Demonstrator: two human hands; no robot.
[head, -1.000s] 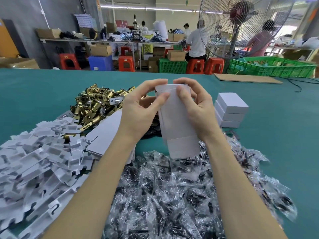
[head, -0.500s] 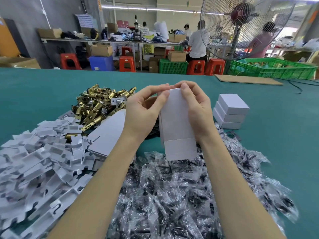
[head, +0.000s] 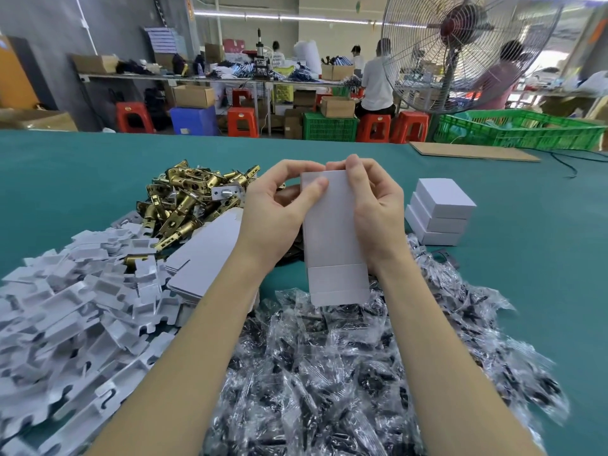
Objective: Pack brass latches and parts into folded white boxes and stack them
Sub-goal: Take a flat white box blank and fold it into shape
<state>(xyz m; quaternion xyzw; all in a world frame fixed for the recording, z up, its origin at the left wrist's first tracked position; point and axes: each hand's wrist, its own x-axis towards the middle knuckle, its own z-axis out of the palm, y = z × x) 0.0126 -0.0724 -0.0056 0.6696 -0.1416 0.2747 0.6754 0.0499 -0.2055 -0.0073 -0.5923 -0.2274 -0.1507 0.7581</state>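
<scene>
both hands hold one white box (head: 332, 232) upright above the green surface (head: 526, 258), clamped on its far end. the left hand (head: 279, 212) grips the left edge with its thumb pressed on the near face; the right hand (head: 375, 212) wraps the right edge, fingers curled over the top. the box's near flap hangs open over a heap of clear bags (head: 345, 373) with dark parts inside. left of the hands lies a pile of brass latches (head: 184, 205), just beside a stack of flat blanks (head: 204, 258) and a spread of white inserts (head: 72, 307). to the right, three closed boxes (head: 439, 215) sit stacked on the surface.
</scene>
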